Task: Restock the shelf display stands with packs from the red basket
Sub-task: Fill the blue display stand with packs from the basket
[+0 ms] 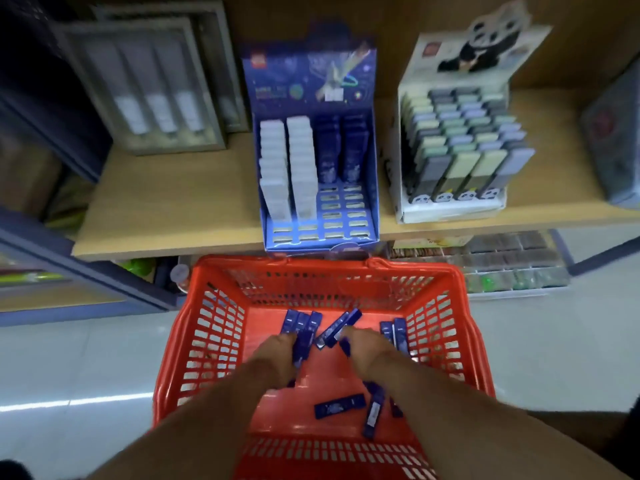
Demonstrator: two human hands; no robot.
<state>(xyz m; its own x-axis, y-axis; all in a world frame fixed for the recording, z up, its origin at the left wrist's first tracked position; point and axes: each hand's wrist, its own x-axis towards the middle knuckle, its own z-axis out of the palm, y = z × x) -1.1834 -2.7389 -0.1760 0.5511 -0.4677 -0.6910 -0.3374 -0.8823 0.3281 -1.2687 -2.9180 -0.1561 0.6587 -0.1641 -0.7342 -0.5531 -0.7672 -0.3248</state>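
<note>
Red basket point(460, 306): both our hands gathering dark blue packs point(341, 409) off its floor; left hand point(277, 351) clasps one, right hand point(363, 344) grip unclear; next, slot into blue stand point(372, 188) at shelf edge

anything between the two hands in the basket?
Head view: yes. Two tilted blue packs lie between the left hand and right hand, on the red basket floor.
</note>
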